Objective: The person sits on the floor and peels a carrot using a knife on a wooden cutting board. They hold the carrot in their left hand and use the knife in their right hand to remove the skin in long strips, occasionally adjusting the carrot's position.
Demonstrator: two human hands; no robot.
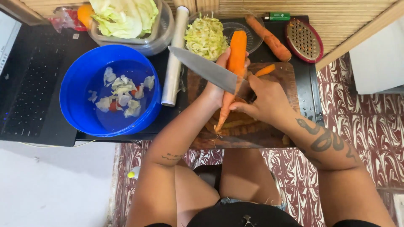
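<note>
My left hand grips a long orange carrot upright over a dark wooden cutting board. My right hand holds a large kitchen knife by the handle, its blade lying across the carrot and pointing up and left. Carrot peelings lie on the board under the hands, and a small orange piece sits near the board's top.
A blue bucket with cabbage scraps stands left. Behind are a clear tub of cabbage leaves, a roll of cling film, a glass plate of shredded cabbage, another carrot, an oval grater, a green lighter. A laptop sits far left.
</note>
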